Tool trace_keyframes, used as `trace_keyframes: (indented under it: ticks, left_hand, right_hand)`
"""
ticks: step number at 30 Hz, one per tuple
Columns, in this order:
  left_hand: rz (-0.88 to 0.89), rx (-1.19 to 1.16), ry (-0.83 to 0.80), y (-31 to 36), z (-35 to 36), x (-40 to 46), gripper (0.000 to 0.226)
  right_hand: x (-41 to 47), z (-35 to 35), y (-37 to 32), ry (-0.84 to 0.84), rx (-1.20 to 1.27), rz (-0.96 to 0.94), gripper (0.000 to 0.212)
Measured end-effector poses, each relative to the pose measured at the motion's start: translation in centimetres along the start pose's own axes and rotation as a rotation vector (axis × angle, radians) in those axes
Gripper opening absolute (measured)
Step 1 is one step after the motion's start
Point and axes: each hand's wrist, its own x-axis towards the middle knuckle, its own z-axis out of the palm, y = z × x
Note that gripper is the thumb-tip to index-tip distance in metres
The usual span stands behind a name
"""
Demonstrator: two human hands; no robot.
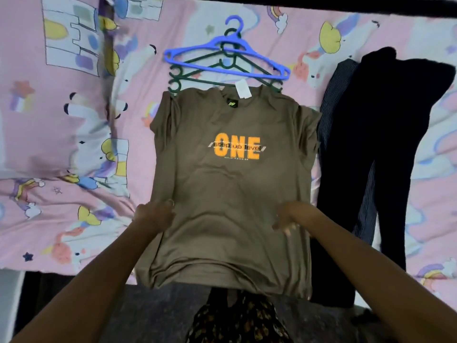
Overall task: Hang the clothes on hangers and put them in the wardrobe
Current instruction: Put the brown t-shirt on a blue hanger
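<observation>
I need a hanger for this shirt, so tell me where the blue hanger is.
In the head view the blue hanger lies on the bedsheet at top centre, stacked on dark green hangers, just beyond the brown T-shirt's collar.

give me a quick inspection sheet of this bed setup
surface: bed sheet, pink cartoon print, rumpled at left
job's things: brown t-shirt laid flat, print up, hem hanging over the bed edge; blue hanger on green hangers just past its collar; dark trousers to the right
clutter: nothing seen
hands: left hand and right hand both on the t-shirt's lower half; grip blurred
cables: nothing seen
surroundings: dark floor below the bed edge; wardrobe not in view
</observation>
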Motion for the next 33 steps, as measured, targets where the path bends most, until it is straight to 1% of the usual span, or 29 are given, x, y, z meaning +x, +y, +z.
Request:
trace_keyframes:
  ticks: [1,2,3,5,9,12,14,16,20,23,24,26,28,30,31,33]
  left_hand:
    - [0.018,-0.023,0.028,1.0,-1.4,1.2,0.035]
    - [0.032,-0.032,0.059,1.8,-2.8,2.2,0.035]
    - [0.044,-0.034,0.094,2.6,-4.2,3.6,0.036]
    - [0.064,-0.011,0.184,3.6,-6.6,6.3,0.04]
    - [0.094,0.043,0.361,5.0,-10.7,11.4,0.043]
    - [0.117,0.038,0.451,5.8,-13.4,14.5,0.048]
    - [0.131,0.049,0.492,6.2,-14.9,16.3,0.05]
    - [0.152,0.076,0.52,6.6,-16.0,18.0,0.052]
    - [0.287,0.136,0.55,7.4,-17.2,20.0,0.06]
    - [0.358,0.153,0.593,7.9,-17.9,20.9,0.061]
    - [0.358,0.133,0.614,8.2,-18.2,21.3,0.059]
    - [0.307,0.008,0.655,8.7,-18.7,22.1,0.049]
    - [0.232,-0.175,0.697,9.1,-19.3,23.1,0.039]
    - [0.209,-0.293,0.69,9.3,-20.1,24.1,0.037]
    - [0.224,-0.303,0.657,9.5,-20.4,24.5,0.037]
    - [0.261,-0.242,0.6,9.8,-20.8,25.0,0.036]
  right_hand:
    - [0.5,-2.1,0.0,0.102,0.039,-0.029,0.041]
    - [1.0,-3.9,0.2,0.25,0.085,-0.077,0.034]
    - [1.3,-6.1,0.4,0.389,0.109,-0.111,0.033]
    - [2.5,-10.3,1.2,0.592,0.156,-0.135,0.035]
    - [4.7,-18.0,3.2,0.925,0.2,-0.136,0.032]
    - [6.3,-22.2,4.9,1.072,0.189,-0.092,0.029]
    - [7.5,-25.0,5.8,1.132,0.171,-0.07,0.032]
    - [8.8,-27.4,6.4,1.152,0.169,-0.052,0.035]
    - [10.8,-31.2,6.4,1.186,0.205,-0.071,0.045]
    - [12.0,-33.3,5.6,1.325,0.168,-0.061,0.044]
    - [12.1,-34.1,5.3,1.371,0.155,-0.044,0.045]
    - [12.3,-35.7,4.5,1.412,0.145,-0.03,0.048]
    - [12.6,-37.2,3.9,1.405,0.179,-0.065,0.052]
    - [12.9,-38.6,3.7,1.34,0.214,-0.105,0.057]
    - [13.1,-39.1,3.7,1.29,0.224,-0.11,0.059]
    - [13.5,-39.6,3.6,1.2,0.223,-0.095,0.063]
